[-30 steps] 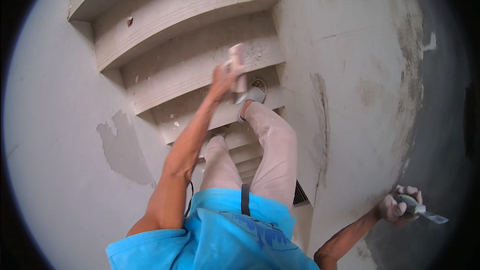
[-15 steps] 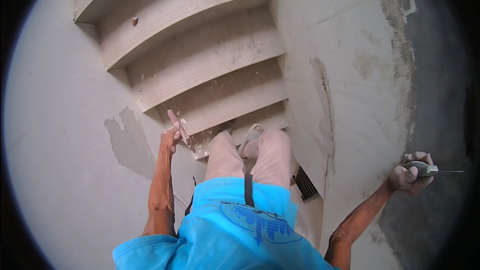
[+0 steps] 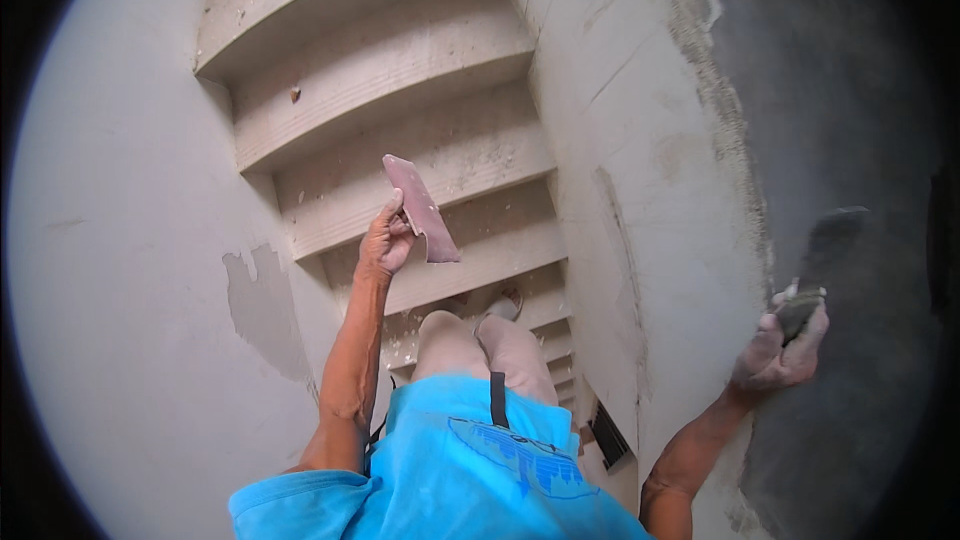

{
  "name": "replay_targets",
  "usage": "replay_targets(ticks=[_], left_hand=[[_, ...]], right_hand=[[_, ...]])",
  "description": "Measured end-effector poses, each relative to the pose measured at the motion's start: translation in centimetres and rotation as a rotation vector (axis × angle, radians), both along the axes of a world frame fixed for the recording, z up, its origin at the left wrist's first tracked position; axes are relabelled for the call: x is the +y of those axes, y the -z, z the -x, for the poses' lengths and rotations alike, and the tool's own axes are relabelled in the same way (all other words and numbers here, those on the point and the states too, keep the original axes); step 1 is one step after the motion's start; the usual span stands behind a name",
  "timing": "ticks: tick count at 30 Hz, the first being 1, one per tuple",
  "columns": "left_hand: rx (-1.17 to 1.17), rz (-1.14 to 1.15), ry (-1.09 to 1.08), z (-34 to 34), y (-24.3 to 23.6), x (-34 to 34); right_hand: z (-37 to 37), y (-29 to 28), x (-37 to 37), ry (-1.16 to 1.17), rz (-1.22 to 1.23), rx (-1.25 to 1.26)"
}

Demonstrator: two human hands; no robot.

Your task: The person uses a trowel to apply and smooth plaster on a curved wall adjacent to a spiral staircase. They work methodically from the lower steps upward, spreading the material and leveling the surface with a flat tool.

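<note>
**A:** What surrounds the two hands on this staircase?

**B:** Bare, dusty concrete stairs (image 3: 400,130) climb away beyond the left hand (image 3: 385,245). A pale plastered wall (image 3: 120,240) with a grey unfinished patch (image 3: 262,312) stands left of that hand. The right hand (image 3: 782,352) is up against a second wall (image 3: 640,140), whose surface turns dark grey around and above the grip. A small dark vent grille (image 3: 607,435) sits low in that wall, below and left of the right hand. Nothing stands between either hand and its wall.

**A:** And what do the hands hold?

**B:** The left hand's grip is clenched on the lower edge of a flat reddish-brown board (image 3: 422,208), thumb side toward the stairs. The board rises up and away from the grip, its long axis running from the lower right to the upper left, one broad face turned to the right.

**A:** The right hand?

**B:** Coated in grey dust, its grip is closed round the handle of a trowel (image 3: 818,265). The dark blade points up from the grip and lies against the grey wall.

**A:** Any labels or signs?

**B:** Only a dark printed design on the person's blue shirt (image 3: 470,470), below both hands.
</note>
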State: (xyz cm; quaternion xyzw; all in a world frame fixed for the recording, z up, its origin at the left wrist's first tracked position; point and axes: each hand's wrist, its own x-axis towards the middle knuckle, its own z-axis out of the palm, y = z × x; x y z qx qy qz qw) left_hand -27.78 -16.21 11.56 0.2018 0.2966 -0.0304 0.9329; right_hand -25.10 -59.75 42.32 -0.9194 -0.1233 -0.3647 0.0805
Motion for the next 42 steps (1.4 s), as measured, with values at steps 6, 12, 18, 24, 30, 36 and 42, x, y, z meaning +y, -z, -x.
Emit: replay_targets(ticks=[6, 12, 18, 24, 30, 36, 42], left_hand=[[-0.106, 0.045, -0.066, -2.4, -3.5, -5.4], [-0.186, -0.009, -0.186, -5.0, -7.1, -6.3], [-0.299, -0.144, -0.301, -10.6, -9.0, -0.9], [-0.245, -0.256, -0.264, -17.2, -10.2, 2.4], [-0.247, -0.643, -0.039, -25.9, -6.7, 4.8], [-0.215, -1.084, 0.204, -31.6, -2.8, 5.3], [-0.174, -0.808, 0.259, -34.3, 1.2, 5.6]], right_hand=[[-0.7, -0.5, -0.4, -0.208, 0.029, 0.111], [-1.7, -0.7, 1.0, -0.291, -0.019, 0.1], [-1.2, -0.7, 0.5, -0.221, -0.002, 0.202], [-1.4, 0.2, 0.0, -0.239, -0.083, 0.167], [-0.5, 2.5, -1.4, -0.132, -0.4, -0.011], [-5.2, 1.2, 6.5, 0.115, -0.676, -0.521], [-7.2, 5.4, 7.0, -0.128, -0.546, -0.65]])
